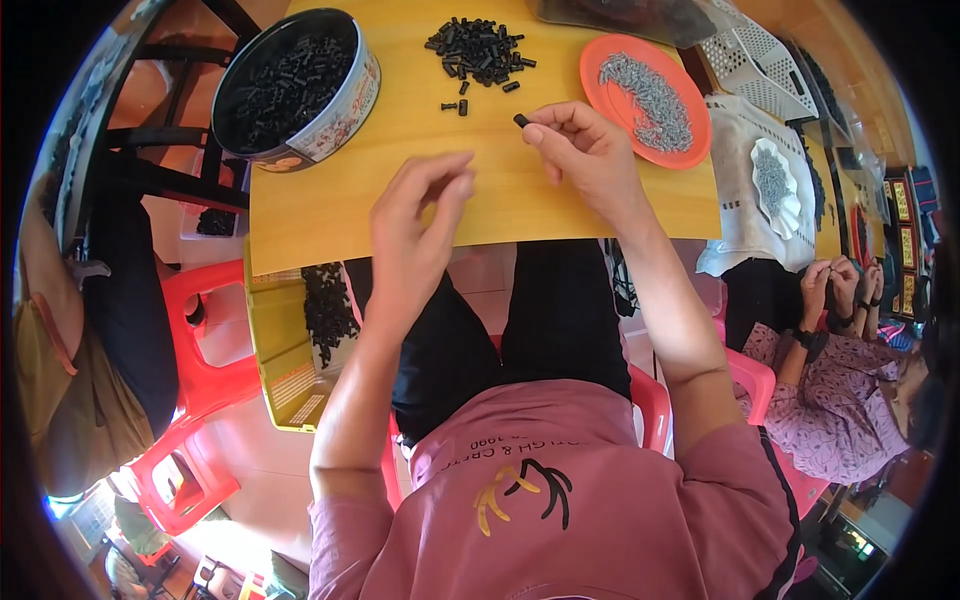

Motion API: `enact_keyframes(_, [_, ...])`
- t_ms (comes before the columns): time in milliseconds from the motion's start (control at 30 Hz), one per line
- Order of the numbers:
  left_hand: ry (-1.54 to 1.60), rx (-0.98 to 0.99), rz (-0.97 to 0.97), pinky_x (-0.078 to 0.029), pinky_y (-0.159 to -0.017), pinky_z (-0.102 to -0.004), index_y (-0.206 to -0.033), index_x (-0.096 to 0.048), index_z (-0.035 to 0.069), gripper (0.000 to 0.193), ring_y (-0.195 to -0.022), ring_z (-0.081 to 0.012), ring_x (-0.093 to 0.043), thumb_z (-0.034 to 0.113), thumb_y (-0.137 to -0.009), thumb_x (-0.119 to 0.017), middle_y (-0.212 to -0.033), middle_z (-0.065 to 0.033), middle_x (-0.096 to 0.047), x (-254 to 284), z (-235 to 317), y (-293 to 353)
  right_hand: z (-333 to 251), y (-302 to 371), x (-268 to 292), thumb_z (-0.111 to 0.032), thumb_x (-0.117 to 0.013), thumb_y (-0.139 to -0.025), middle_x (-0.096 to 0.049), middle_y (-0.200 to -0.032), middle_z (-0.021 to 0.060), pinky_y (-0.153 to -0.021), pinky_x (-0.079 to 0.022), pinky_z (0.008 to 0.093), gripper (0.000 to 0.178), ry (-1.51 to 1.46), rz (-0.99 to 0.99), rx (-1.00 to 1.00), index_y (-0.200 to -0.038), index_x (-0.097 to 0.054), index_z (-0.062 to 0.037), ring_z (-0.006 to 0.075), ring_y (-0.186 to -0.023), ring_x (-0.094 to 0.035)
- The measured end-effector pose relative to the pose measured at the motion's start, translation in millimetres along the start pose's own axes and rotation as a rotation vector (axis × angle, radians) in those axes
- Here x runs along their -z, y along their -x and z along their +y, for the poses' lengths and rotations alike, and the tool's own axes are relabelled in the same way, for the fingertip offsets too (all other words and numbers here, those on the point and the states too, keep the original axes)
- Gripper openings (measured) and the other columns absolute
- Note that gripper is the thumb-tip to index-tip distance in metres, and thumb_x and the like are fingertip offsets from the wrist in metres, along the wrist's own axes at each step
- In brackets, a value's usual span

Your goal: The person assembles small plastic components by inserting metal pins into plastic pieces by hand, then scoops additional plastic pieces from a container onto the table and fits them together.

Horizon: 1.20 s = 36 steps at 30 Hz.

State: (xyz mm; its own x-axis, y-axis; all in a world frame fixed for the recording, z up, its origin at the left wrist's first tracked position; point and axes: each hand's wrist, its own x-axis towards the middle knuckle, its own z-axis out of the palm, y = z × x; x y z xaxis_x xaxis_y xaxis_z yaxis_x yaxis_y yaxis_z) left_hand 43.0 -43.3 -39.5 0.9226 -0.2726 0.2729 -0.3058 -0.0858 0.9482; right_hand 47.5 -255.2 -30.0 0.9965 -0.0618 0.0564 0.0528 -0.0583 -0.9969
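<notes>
Yellow tabletop (310, 215) being worked over bare-handed

Between round tin (345, 120) and red plate (700, 120), a small black piece (520, 120) is being pinched by the right hand (590, 155); the left hand (415, 205) is being held curled, thumb apart; tiled floor (265, 460) is being shared by red chairs (215, 380)

- A yellow, wood-grained desk (315, 215) spans the middle here, its near edge facing the seated person.
- Over on the left I see a black, straight-barred frame (170, 137), some piece of furniture.
- Just below it stands a glossy red plastic seat (212, 388), with another red plastic seat (218, 482) behind.
- Pale, faintly pinkish floor tiles (285, 455) run underneath, glaring white toward the lower left.
- Far right: dark upright panels (906, 240) with red-and-gold insets.
</notes>
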Motion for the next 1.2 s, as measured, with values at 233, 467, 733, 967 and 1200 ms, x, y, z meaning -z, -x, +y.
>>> enact_keyframes(233, [0.403,0.041,-0.007,-0.049,-0.084,-0.0253,-0.113,-0.063,-0.004,0.021,-0.092,-0.0135,-0.062,0.004,-0.094,-0.061,-0.101,-0.0068,-0.063,-37,-9,-27,4,12,-8,-0.008,-0.066,-0.091,-0.063,-0.084,0.0021,-0.053,-0.041,0.0182,0.018,-0.279,-0.062,0.039,-0.105,-0.064,0.002,0.0034,-0.061,-0.054])
enact_keyframes(467, [0.258,-0.106,0.051,-0.051,-0.077,-0.0237,-0.106,-0.067,-0.001,0.02,-0.088,-0.0136,-0.063,-0.001,-0.087,-0.068,-0.099,-0.0084,-0.062,-43,-16,-31,6,15,-5,-0.009,-0.064,-0.093,-0.066,-0.085,0.002,-0.055,-0.043,0.0185,0.018,-0.202,-0.048,0.039,-0.106,-0.064,0.0024,0.0037,-0.062,-0.054])
enact_keyframes(733, [-0.163,-0.213,0.014,-0.048,-0.063,-0.0246,-0.105,-0.068,0.001,0.024,-0.075,-0.0141,-0.058,-0.005,-0.082,-0.07,-0.094,-0.0094,-0.06,-44,-5,-28,4,20,6,-0.012,-0.064,-0.093,-0.065,-0.083,0.0026,-0.055,-0.045,0.0196,0.017,-0.433,-0.083,-0.17,-0.101,-0.064,0.0023,0.0052,-0.062,-0.054])
enact_keyframes(967, [-0.131,-0.261,0.003,-0.049,-0.064,-0.0247,-0.105,-0.065,0.001,0.025,-0.074,-0.0148,-0.06,-0.008,-0.082,-0.069,-0.091,-0.0094,-0.062,-62,-2,-27,3,26,6,-0.012,-0.064,-0.093,-0.063,-0.077,0.0008,-0.055,-0.045,0.0197,0.015,-0.381,0.016,-0.128,-0.098,-0.064,0.0016,0.0045,-0.063,-0.055])
enact_keyframes(1200, [0.006,-0.049,0.04,-0.049,-0.064,-0.0241,-0.094,-0.062,0.0,0.014,-0.069,-0.0118,-0.06,-0.003,-0.083,-0.07,-0.078,-0.0074,-0.063,-67,-13,-29,-7,32,28,-0.016,-0.061,-0.095,-0.064,-0.086,-0.0018,-0.063,-0.044,0.0196,0.022,0.024,-0.149,-0.139,-0.112,-0.065,-0.0018,0.0043,-0.069,-0.053])
